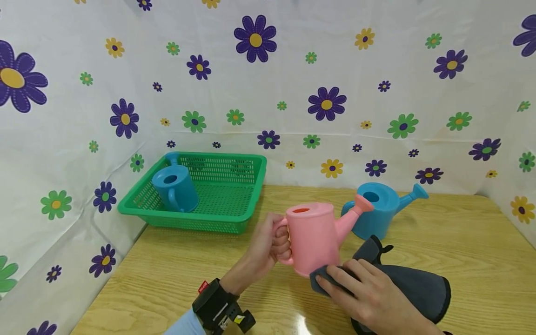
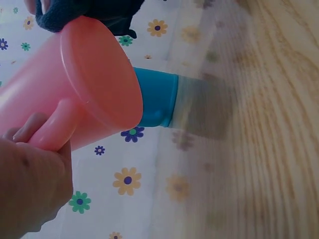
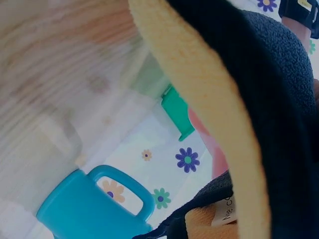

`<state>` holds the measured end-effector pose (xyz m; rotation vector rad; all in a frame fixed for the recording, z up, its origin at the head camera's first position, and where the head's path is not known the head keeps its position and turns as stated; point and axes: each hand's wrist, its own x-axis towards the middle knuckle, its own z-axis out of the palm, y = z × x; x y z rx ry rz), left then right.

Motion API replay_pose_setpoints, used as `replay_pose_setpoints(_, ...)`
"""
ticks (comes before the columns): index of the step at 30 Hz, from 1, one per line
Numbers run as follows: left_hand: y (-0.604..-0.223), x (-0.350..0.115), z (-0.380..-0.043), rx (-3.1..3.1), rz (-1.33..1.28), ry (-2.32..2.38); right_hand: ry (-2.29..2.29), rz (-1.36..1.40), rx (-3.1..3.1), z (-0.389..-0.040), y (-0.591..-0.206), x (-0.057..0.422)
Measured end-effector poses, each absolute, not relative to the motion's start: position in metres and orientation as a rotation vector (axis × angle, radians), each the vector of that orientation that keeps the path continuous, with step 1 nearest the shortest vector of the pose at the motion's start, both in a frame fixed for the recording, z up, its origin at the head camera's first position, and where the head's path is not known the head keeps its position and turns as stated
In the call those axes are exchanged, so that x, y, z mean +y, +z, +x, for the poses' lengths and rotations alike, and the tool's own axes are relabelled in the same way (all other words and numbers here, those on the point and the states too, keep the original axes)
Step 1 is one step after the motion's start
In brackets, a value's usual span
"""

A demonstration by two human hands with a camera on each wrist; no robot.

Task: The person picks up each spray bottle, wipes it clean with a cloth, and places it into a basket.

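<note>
One pink watering can (image 1: 311, 237), held over a wooden table (image 1: 159, 279)

The left hand (image 1: 271, 242) has its fingers wrapped around the can's handle, gripping it so the base hangs clear of the tabletop, as the left wrist view shows. The can leans slightly, its spout pointing right. The right hand (image 1: 372, 298) holds a dark grey cloth (image 1: 414, 288), fingers bent over a fold that touches the can's lower edge. The rest of the cloth spreads beneath and beyond that hand, with black edging; the right wrist view shows its yellowish lining and a white label (image 3: 225, 211).

Just behind the pink can, to the right, a blue watering can (image 1: 374, 218) stands on the table, spout also to the right. At the back left sits a green basket (image 1: 226, 195) with a second blue can (image 1: 180, 188) inside, near its left end. Behind everything hangs a white sheet (image 1: 289, 28) printed with flowers
</note>
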<state>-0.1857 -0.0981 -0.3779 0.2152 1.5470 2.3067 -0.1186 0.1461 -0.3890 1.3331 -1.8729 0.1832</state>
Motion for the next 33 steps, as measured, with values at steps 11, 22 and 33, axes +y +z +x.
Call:
replay_pose_setpoints(11,-0.394,-0.092,-0.187,1.578,0.210,2.142,0.158,1.250,-1.974,-0.123,-0.380,0.154)
replay_pose_setpoints(22,-0.399,-0.087,-0.184,1.571,0.167,2.087,0.142,1.103,-2.027,-0.128,-0.366,0.158)
replay_pose_setpoints(33,-0.404,-0.084,-0.180,1.596,0.117,2.082,0.133,0.967,-2.038,-0.131,-0.362,0.164)
